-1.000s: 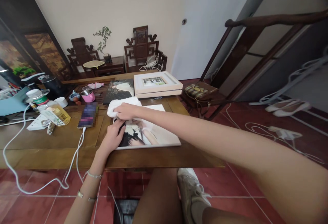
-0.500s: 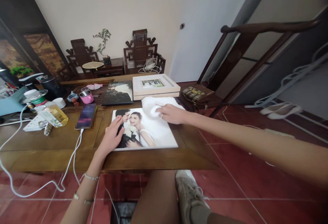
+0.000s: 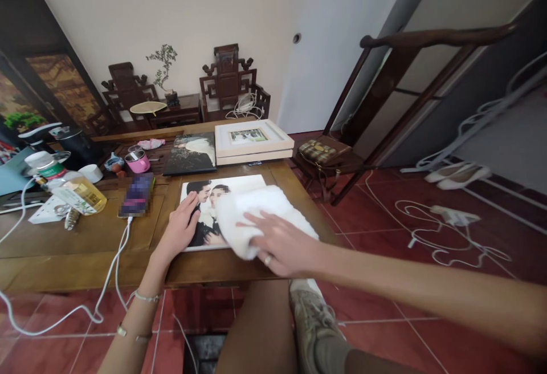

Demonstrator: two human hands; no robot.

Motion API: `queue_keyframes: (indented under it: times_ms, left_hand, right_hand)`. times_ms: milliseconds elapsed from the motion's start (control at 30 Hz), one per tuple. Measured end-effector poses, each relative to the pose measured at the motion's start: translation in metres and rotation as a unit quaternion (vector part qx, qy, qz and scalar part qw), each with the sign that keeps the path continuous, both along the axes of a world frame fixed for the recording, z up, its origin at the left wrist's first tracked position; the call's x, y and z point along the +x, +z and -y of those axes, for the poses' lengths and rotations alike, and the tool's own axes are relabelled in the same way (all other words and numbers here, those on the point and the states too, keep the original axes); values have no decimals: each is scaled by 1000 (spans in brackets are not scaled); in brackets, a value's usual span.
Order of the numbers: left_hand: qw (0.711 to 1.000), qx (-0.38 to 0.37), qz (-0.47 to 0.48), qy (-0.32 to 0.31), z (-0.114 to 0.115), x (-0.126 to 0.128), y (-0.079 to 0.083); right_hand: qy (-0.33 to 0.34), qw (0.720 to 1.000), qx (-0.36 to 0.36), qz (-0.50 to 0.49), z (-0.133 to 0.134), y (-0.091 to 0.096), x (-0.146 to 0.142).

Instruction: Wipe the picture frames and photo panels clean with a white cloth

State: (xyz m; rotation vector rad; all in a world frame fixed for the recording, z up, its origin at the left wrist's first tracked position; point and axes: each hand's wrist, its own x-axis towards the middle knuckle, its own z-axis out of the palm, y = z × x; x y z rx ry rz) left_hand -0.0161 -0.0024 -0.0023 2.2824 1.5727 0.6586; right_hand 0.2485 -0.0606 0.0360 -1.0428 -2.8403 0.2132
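Grasping fluffy white cloth (image 3: pixel 273 203) from above with right hand (image 3: pixel 286 243), with tightness unclear, over the right part of the photo (image 3: pixel 209 226); resting left hand (image 3: pixel 180 227) flat, gripping nothing, on the photo's left edge. Expect light, limp cloth, best taken by a thick fold, and a stiff, smooth, probably slippery photo, best steadied at an edge. Note brown wooden table (image 3: pixel 192 271) beneath the photo, boxy pale frames (image 3: pixel 252 154) beyond it.
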Motion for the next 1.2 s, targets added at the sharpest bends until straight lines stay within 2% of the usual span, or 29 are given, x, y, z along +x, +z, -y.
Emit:
queue_keyframes:
  times_ms: [200, 300, 400, 600, 667, 733, 833, 1067, 1133, 1200]
  left_hand:
    - [1000, -3, -12, -2, -1, -1, 0]
    - [1000, -2, -8, -2, -1, -1, -1]
    - [1000, 5, 0, -2, -2, -1, -3]
    - [1000, 12, -4, -1, -2, 0, -4]
    - [1000, 10, -14, -3, -1, 0, -2]
    - [1000, 8, -26, -6, 0, 1, -1]
    - [999, 2, -39, -9, 0, 1, 1]
    - [999, -3, -45, -11, -1, -1, 0]
    - [999, -3, -42, -10, -1, -1, -1]
    - [999, 0, -34, -8, -2, -2, -2]
  right_hand:
    - [-68, 997, 17, 41, -98, 9, 20]
    - [-96, 994, 16, 51, -112, 8, 24]
    - [-98, 993, 28, 52, -85, 2, 21]
    - [-69, 996, -6, 59, 16, -6, 9]
    - [-39, 997, -22, 65, 37, -6, 4]
    - [-22, 997, -33, 66, 42, -4, 1]
    - [-34, 997, -28, 65, 21, 2, 0]
    - [-77, 993, 34, 87, -87, 12, 4]
    - [-103, 989, 31, 98, -99, 14, -1]
    - [-115, 988, 32, 100, -92, 15, -11]
